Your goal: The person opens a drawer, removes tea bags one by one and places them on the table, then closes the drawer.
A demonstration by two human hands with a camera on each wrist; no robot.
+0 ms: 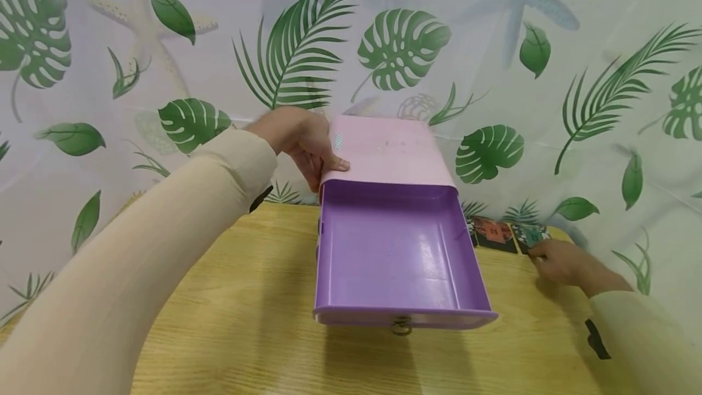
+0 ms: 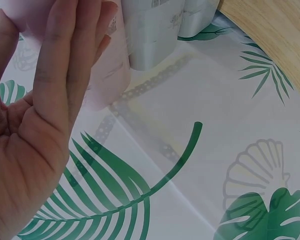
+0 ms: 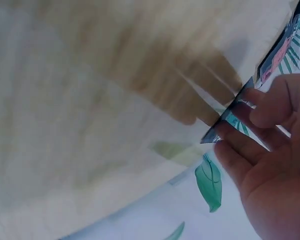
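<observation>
A pink drawer unit [image 1: 392, 148] is tilted with its top toward me, and its purple drawer [image 1: 378, 255] is pulled out, showing a bare floor. My left hand [image 1: 309, 145] grips the unit's upper left edge, thumb on top and fingers down the side. In the left wrist view, the fingers of the left hand [image 2: 45, 95] lie along its pink side [image 2: 110, 72]. Far to the right, my right hand [image 1: 562, 264] pinches the near edge of a flat dark square with a teal print [image 1: 529, 234]. The right wrist view shows the right hand's fingertips [image 3: 225, 132] at that square's edge.
A similar flat square with a red print [image 1: 495, 233] lies left of the teal one, and another is partly hidden behind the drawer. A metal ring pull [image 1: 402, 326] hangs on the drawer front. The wooden table [image 1: 236, 316] backs onto a leaf-printed cloth [image 1: 406, 47].
</observation>
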